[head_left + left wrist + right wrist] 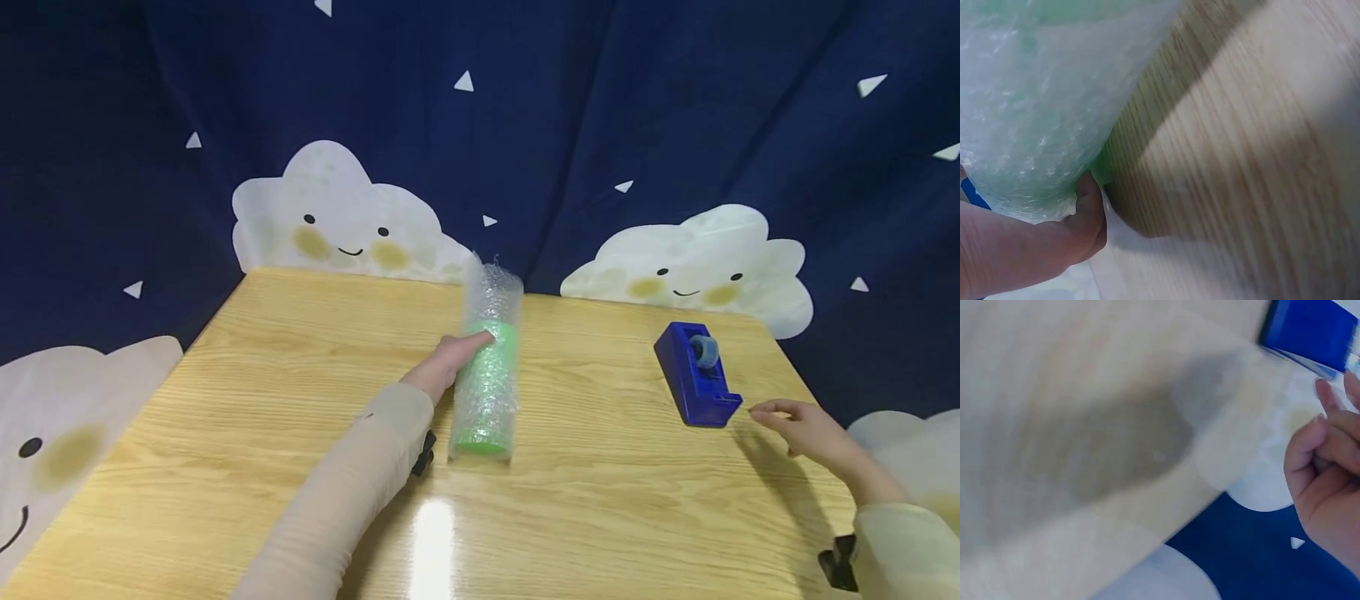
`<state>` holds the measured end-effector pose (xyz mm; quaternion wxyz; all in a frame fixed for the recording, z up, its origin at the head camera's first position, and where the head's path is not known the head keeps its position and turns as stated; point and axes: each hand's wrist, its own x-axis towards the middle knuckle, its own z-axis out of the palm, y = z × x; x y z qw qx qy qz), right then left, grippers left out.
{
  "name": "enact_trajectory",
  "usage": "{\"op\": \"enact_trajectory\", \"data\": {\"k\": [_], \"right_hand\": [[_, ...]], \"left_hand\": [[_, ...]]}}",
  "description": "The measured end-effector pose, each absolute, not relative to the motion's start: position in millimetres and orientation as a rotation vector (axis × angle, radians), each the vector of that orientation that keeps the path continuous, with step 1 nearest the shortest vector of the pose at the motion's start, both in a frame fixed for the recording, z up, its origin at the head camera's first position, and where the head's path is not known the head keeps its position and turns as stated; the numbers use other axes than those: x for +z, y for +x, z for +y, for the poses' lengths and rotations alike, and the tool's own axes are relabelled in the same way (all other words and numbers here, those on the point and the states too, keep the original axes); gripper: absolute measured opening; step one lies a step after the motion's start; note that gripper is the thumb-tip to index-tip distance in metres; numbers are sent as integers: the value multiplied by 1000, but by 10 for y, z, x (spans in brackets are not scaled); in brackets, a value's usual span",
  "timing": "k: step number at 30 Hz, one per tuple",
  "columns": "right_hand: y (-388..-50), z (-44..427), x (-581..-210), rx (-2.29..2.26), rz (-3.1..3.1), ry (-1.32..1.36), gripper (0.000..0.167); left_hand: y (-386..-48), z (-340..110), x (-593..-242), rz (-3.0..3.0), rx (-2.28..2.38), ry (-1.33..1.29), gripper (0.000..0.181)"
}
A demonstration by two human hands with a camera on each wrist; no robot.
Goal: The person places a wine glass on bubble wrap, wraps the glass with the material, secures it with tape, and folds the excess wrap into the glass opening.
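Note:
A green cylinder in clear bubble wrap (pixel 487 392) lies on the wooden table, its length pointing away from me. My left hand (pixel 455 354) grips it from the left side, one digit over the top; its other fingers are mostly hidden. In the left wrist view the crinkled bubble wrap (pixel 1041 112) fills the upper left, with fingers (pixel 1088 209) against its edge. To the right stands a blue tape dispenser (pixel 697 379) with a small roll of tape (pixel 705 352). My right hand (pixel 806 429) is just off its cutter end, fingertips pinched together, seemingly on the clear tape's end.
The light wooden table (pixel 600 508) ends at a dark blue curtain (pixel 540 125) with smiling clouds and white triangles. A bright light reflection lies near the table's front. Each wrist carries a black camera mount.

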<state>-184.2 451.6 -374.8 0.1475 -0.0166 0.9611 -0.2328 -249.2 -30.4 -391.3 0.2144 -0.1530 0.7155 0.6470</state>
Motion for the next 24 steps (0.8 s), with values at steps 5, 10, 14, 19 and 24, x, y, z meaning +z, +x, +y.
{"op": "enact_trajectory", "data": {"k": [5, 10, 14, 19, 24], "right_hand": [[-1849, 4405, -3598, -639, 2757, -84, 61], [-1913, 4136, -3384, -682, 2769, -139, 65], [-1992, 3774, -3198, -783, 2756, -275, 51], [-2089, 3107, -3006, -1051, 2589, -470, 38], [-2241, 2358, -2993, -1209, 2370, -627, 24]], "left_hand": [[-2473, -319, -3924, 1998, 1718, -423, 105], [-2483, -343, -3908, 2005, 1716, -423, 106], [-2500, -354, -3908, 1977, 1769, -434, 104], [-2512, -328, -3913, 1982, 1799, -430, 104], [-2490, -316, -3910, 1982, 1811, -423, 102]]}}
